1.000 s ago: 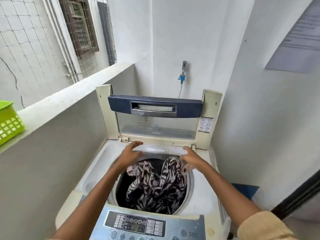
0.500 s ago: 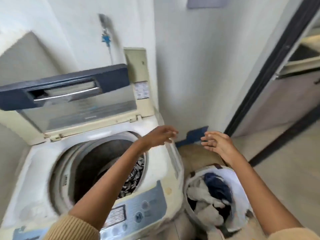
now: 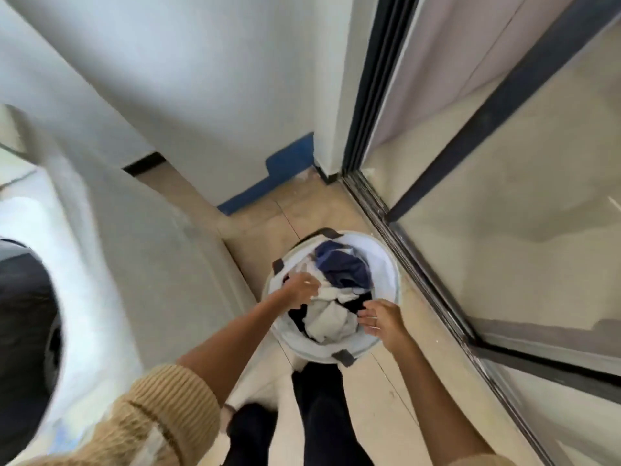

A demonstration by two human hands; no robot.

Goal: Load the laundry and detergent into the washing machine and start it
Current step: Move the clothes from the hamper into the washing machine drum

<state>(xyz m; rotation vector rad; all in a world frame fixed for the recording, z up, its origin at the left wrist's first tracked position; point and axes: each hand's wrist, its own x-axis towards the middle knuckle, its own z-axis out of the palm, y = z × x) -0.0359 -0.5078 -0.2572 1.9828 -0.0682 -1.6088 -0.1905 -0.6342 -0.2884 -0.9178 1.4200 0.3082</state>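
Laundry (image 3: 331,318) filled basket (image 3: 390,264) between washer (image 3: 117,264) and door (image 3: 504,213); left hand (image 3: 300,290) clutched it, right hand (image 3: 381,319) hovered slack-fingered alongside.

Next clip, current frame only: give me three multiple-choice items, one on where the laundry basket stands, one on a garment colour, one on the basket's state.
1. Where does the laundry basket stand?
A. On the floor beside the washing machine
B. On top of the washing machine
C. On a wall shelf

2. What colour is the garment at the far side of the pile?
A. Red
B. Green
C. Navy blue

3. What state is the basket in?
A. Empty
B. Upright with clothes in it
C. Tipped on its side

Answers:
1. A: it stands on the tiles next to the machine's side.
2. C: dark blue fabric lies beyond the white cloth.
3. B: its rim faces up. The left hand grips white cloth and the right hand reaches in at the near rim.
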